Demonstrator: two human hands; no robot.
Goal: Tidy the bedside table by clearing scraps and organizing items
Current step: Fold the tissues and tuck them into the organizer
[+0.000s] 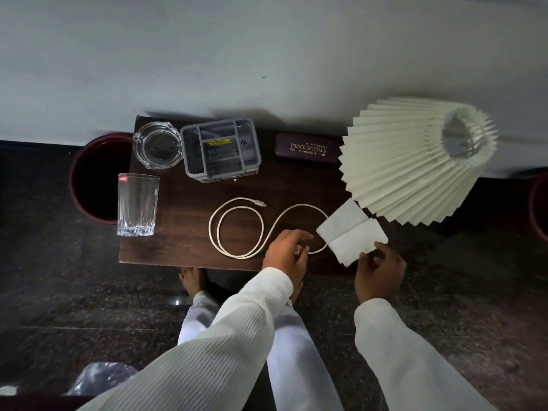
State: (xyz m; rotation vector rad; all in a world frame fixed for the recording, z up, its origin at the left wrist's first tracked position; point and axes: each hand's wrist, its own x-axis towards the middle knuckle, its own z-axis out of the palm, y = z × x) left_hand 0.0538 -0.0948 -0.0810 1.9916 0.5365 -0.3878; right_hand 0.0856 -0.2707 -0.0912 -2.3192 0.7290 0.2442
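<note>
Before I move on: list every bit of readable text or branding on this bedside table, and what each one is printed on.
"PRINCE OPTICALS" over "ROURKELA": gold print on the dark spectacle case; the number line above it is too small to read.
Red sticker on the drinking glass: white brand word, too blurred to read for sure.
Yellow label in the grey organizer tray: print unreadable.
Glass ashtray, cable, paper napkin, lampshade: no text.

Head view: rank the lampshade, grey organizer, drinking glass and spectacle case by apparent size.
1. lampshade, though nearest the camera
2. grey organizer
3. drinking glass and spectacle case: too alike to rank
</note>
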